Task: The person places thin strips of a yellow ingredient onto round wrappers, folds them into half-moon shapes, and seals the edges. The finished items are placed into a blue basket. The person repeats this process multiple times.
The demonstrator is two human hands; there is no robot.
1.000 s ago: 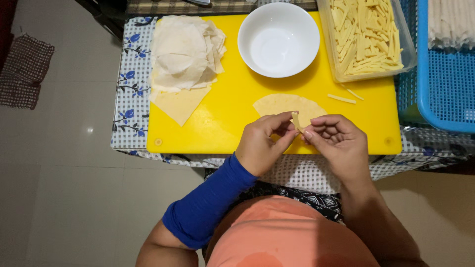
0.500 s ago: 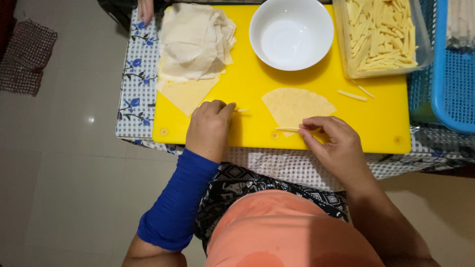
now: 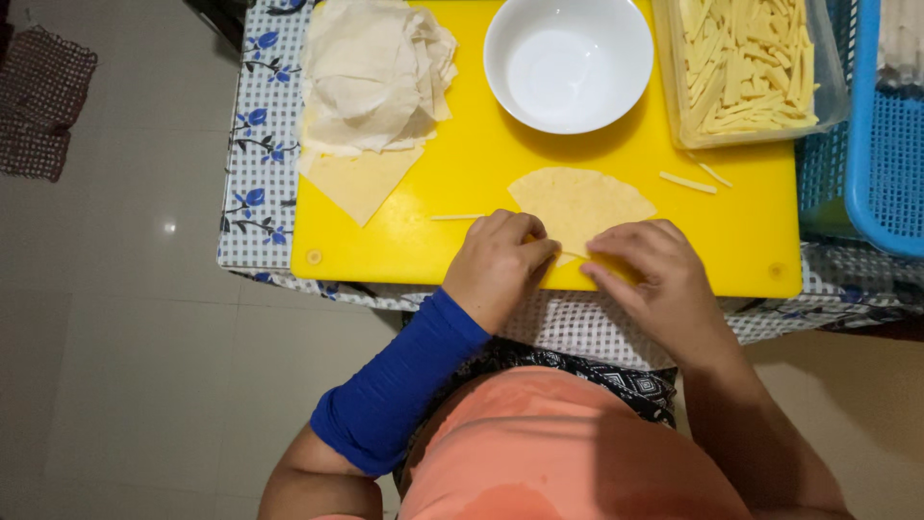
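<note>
The wrapper [image 3: 580,199] (thin, pale yellow) lies on the yellow board [image 3: 462,183]; the left hand [image 3: 498,262] and right hand [image 3: 647,268] both pinch its near edge.

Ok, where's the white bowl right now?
In the head view the white bowl sits at the top centre of the yellow cutting board, between the wrapper stack and the tub of sticks.

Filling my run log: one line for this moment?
left hand: on wrapper edge | right hand: on wrapper edge | wrapper: flat on yellow board
</note>
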